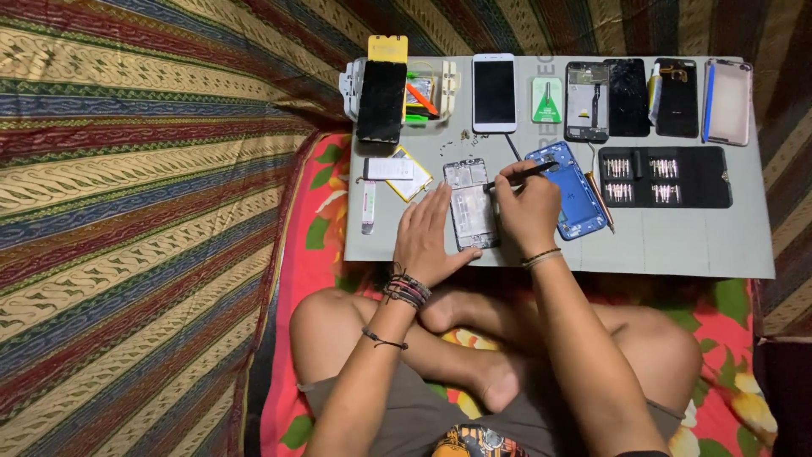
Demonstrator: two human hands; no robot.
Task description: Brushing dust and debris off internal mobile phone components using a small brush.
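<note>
Head view: right hand is pinched around a thin black tool, its tip on the upper edge of an opened phone frame. Left hand lies flat, fingers together, pressing that frame's left side. This frame is pale and rectangular, its insides bare, lying upright on the grey worktop. Just right sits a blue back cover; farther right, a black screwdriver bit case. Several more phones line the worktop's far edge.

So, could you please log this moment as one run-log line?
left hand: flat, steadying opened phone frame | right hand: holds black tool, tip on frame | grey mat: blue back cover beside
</note>
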